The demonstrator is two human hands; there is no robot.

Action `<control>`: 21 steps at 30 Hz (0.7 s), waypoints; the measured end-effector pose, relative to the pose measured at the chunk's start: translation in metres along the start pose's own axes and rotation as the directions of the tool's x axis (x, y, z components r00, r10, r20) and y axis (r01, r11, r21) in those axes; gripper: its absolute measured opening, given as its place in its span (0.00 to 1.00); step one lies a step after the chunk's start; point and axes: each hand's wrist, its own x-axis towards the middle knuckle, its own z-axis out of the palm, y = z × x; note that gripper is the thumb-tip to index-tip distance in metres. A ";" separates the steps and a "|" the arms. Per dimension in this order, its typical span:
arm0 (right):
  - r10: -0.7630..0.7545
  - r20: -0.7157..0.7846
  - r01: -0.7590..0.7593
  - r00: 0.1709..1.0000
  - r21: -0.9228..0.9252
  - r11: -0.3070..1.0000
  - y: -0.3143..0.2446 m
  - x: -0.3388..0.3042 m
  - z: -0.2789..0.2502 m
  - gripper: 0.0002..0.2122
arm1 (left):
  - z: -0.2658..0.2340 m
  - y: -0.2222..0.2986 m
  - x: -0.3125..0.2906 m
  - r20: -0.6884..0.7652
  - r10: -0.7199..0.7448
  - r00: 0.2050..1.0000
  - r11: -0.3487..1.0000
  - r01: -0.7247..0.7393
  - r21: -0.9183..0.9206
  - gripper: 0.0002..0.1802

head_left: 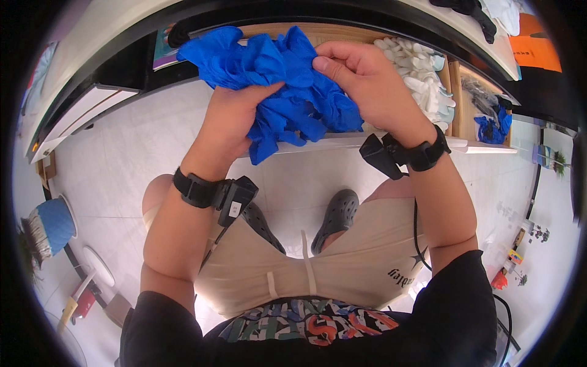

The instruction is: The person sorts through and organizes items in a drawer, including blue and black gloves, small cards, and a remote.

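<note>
A loose bunch of crumpled, bright blue gloves hangs over the front of an open drawer, between my two hands. My left hand is closed on its lower left side, with the thumb lying across the top and the other fingers hidden underneath. At the upper right of the bunch, my right hand pinches an edge between thumb and forefinger. Folds overlap, so single gloves are hard to tell apart. White gloves lie piled in the drawer just right of my right hand.
The wooden drawer divider separates the white pile from a compartment with more blue material and clear plastic. A dark tabletop edge runs above the drawer. Black devices with cables are strapped to both wrists. A blue planter stands far left.
</note>
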 end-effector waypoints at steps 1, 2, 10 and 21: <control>0.008 -0.026 -0.008 1.000 -0.029 1.000 0.004 0.000 0.000 0.10 | 0.001 0.002 0.000 -0.044 -0.019 0.999 0.999 0.018 -0.038 0.18; 0.012 -0.051 -0.015 0.999 -0.057 0.998 0.005 0.002 -0.001 0.10 | 0.001 0.004 0.000 -0.088 -0.038 0.995 0.997 0.031 -0.075 0.18; 0.077 -0.136 -0.052 0.988 0.179 0.982 0.001 0.004 0.005 0.11 | -0.005 0.004 0.005 -0.130 -0.017 0.991 1.000 0.014 -0.023 0.19; 0.079 -0.051 -0.057 0.996 0.340 0.939 -0.037 -0.004 -0.003 0.10 | -0.035 0.024 0.018 0.039 -0.056 0.998 0.998 0.057 -0.038 0.20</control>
